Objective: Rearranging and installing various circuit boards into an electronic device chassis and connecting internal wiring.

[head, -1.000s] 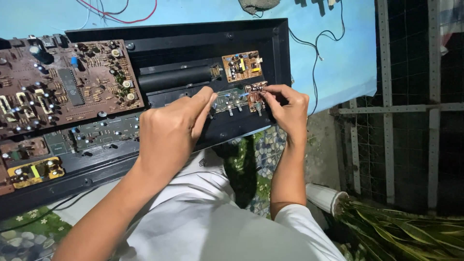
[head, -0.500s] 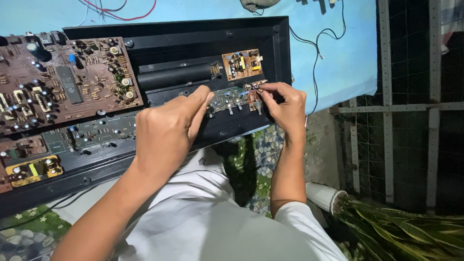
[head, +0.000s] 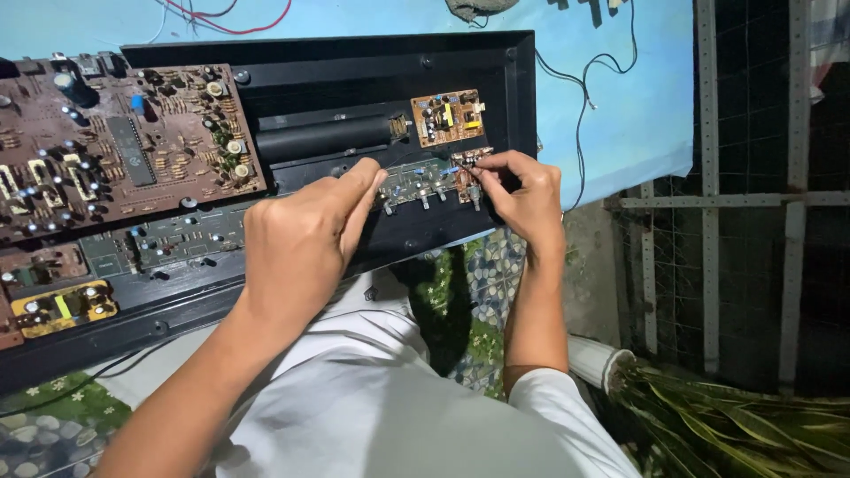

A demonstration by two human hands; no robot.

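I see a large brown circuit board at left, a small orange board, red wires on the blue surface, and green leaves at lower right.

I take this for a makeshift home electronics repair spot. An opened black chassis lies across my lap, packed with bare circuit boards: a large brown board at its left end, a small orange board toward its right. Behind the chassis is a blue wall with loose wires. Right of it stands a wire mesh fence, with patterned floor mats below.
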